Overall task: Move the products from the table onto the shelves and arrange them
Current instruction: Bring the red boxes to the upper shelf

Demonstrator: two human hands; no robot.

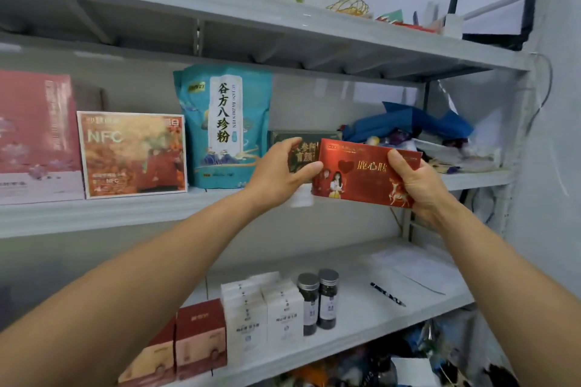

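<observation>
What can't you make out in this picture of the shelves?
Head view:
- Dark green box: front mostly covered by the left hand and the red box that the right hand holds.
- Pink box: cut off by the left edge, print blurred.
- Items under the blue wrapping: buried, unidentifiable.
- White boxes' labels: too small to read.
- Lowest shelf's contents: cut off by the bottom edge.

I face a pale grey metal shelving unit, its boards running left to right. A white wall closes in at the right; soft, even light falls everywhere.
</observation>
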